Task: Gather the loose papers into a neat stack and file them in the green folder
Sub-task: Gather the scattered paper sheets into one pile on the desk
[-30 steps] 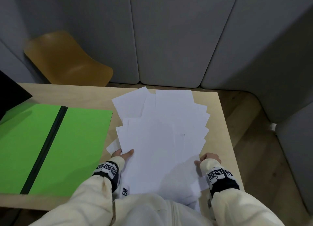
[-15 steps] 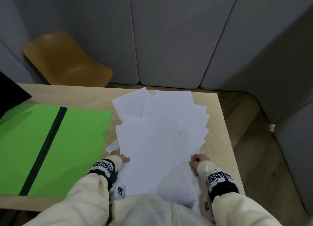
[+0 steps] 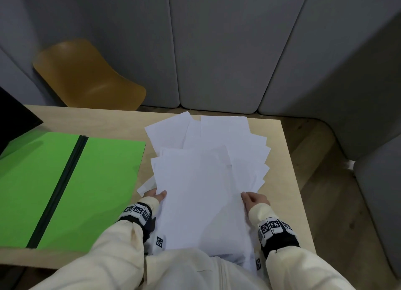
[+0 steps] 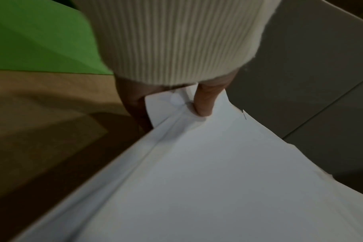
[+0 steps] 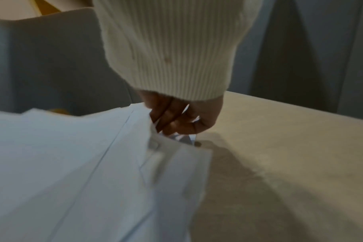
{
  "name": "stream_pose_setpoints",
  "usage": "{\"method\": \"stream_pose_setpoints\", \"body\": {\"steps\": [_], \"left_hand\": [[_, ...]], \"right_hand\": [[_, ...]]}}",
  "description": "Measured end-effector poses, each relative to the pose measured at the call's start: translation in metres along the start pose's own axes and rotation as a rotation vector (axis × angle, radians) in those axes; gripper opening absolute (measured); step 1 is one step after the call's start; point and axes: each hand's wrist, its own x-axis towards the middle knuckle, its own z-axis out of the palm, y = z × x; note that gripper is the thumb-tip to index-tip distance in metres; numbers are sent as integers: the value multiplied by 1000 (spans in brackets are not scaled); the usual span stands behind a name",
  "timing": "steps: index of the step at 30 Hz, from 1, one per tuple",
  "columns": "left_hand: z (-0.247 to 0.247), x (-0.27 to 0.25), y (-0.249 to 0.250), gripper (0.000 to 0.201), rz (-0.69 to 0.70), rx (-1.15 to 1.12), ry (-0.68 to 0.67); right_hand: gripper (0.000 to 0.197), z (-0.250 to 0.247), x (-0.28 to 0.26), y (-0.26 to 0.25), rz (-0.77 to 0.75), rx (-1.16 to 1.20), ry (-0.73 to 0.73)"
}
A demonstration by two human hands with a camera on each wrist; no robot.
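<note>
Several white papers [image 3: 206, 181] lie fanned out on the right half of the wooden table [image 3: 288, 181], their near ends lifted toward me. My left hand [image 3: 155, 195] pinches the left edge of the bundle; in the left wrist view its thumb [image 4: 204, 101] presses on top of the papers [image 4: 218, 180]. My right hand [image 3: 255, 199] grips the right edge, with its fingers [image 5: 176, 121] curled round the sheets [image 5: 72, 163]. The green folder [image 3: 65, 181] lies open and flat to the left, a black spine down its middle.
A yellow chair [image 3: 86, 77] stands behind the table's far left. A black object [image 3: 15, 120] overlaps the folder's far left corner. Grey padded panels [image 3: 217, 51] close in the back and right. The table's right edge is close to the papers.
Both hands have moved inward along the papers' sides, the right hand the most, and the sheets are drawn closer together with the near ends raised.
</note>
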Motion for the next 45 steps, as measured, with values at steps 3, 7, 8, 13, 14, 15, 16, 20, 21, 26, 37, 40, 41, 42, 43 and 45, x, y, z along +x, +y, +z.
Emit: {"method": "stream_pose_setpoints", "body": {"steps": [3,7,8,13,14,15,16,20,21,26,37,40,41,42,43,45], "left_hand": [[-1,2,0,42,-13,19,43],[-4,6,1,39,-13,53,31],[-5,5,4,41,-22,47,26],[-6,5,25,50,-28,99,-45],[-7,4,30,52,-39,93,-46],[-8,7,32,53,-39,95,-45],[-9,7,33,54,-55,97,-64],[-6,10,25,61,-84,78,-114],[-4,11,22,61,-80,98,-116],[-1,12,25,67,-50,125,-128],[0,26,19,46,-27,89,-238],[2,27,20,56,-68,-56,-227],[5,29,20,64,-69,-79,-195],[7,28,22,70,-71,-52,-172],[9,26,25,74,-70,-45,-153],[11,26,29,81,-91,5,-132]], "right_hand": [[25,-11,10,3,96,179,125],[33,-19,12,-8,406,520,211],[37,-17,18,-8,448,621,197],[34,3,17,-17,270,563,-31],[36,5,17,-18,286,659,-77],[34,5,18,-16,297,657,-85],[31,4,20,-13,318,651,-22],[42,0,25,-6,453,587,317],[47,-3,25,-7,457,509,347],[10,-6,31,-17,403,358,163],[20,-16,39,-7,86,188,271],[27,-15,44,-9,100,201,196],[23,-12,45,-9,93,159,135],[17,-9,47,-11,96,113,72],[14,-6,51,-12,91,111,40],[18,-2,52,-15,75,154,19]]}}
